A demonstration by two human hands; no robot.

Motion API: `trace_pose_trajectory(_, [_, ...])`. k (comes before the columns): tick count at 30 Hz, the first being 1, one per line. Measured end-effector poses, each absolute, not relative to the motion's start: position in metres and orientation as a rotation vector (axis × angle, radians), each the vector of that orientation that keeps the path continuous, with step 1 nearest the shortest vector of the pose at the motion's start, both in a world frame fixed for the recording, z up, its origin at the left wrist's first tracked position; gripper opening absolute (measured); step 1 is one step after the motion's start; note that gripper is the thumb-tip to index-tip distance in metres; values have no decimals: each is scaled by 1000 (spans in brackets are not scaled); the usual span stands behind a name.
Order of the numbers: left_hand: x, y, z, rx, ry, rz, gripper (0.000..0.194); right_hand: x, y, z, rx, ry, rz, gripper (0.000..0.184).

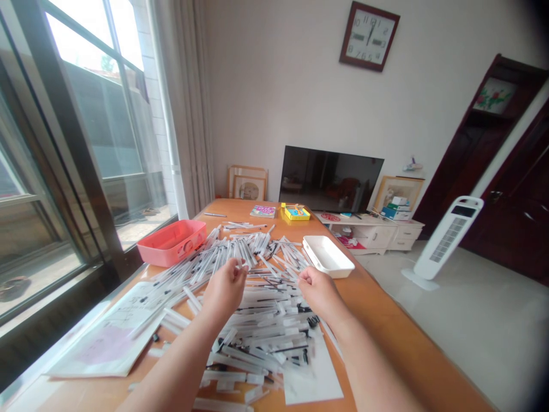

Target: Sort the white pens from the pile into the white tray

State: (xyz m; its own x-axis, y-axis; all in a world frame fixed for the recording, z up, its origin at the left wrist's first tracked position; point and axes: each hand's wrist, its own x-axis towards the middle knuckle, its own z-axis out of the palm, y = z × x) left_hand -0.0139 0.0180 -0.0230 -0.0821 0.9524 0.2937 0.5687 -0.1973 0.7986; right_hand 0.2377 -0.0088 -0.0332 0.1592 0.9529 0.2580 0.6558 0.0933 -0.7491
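Observation:
Over a heap of translucent pen barrels [261,297], my left hand [226,287] is closed in a pinch. A small whitish tip shows at its fingers, too small to name. My right hand [319,290] is also closed, thumb against the fingers, beside the heap's right edge; what it holds, if anything, is hidden. The two hands are apart. Thin dark refills and small black pen parts [313,321] lie among the barrels. Just beyond my right hand stands a white tray [349,268]. A pink-red plastic basket [160,256] stands at the left table edge.
An open booklet [107,337] lies at the left, and a white sheet [315,377] lies under the near parts. Farther off on the wooden table [386,326] are a yellow box [297,213] and a colourful book [263,211]. A window [111,114] borders the left side.

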Motion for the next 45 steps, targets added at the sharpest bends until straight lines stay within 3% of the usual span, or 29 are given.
trace_pose_trajectory(4, [-5, 12, -28, 2181, 1670, 923, 29, 238, -13, -27, -1709, -1634, 359, 11])
trace_pose_trajectory(12, [-13, 13, -24, 2297, 1877, 789, 32, 236, -15, -22, -1746, -1650, 318, 14])
trace_pose_trajectory(18, [-35, 21, -25, 2179, 2242, 684, 29, 235, -15, -23, -1701, -1639, 310, 19])
trace_pose_trajectory(30, [-46, 26, -39, 2227, 2220, 548, 27, 230, -21, -23, -1612, -1663, 309, 23])
trace_pose_trajectory(39, [-53, 25, -24, 2081, 2354, 621, 35, 230, -15, -28, -1582, -1669, 321, 22])
trace_pose_trajectory(45, [-60, 29, -24, 1968, 2488, 520, 28, 229, -16, -28, -1565, -1674, 322, 21])
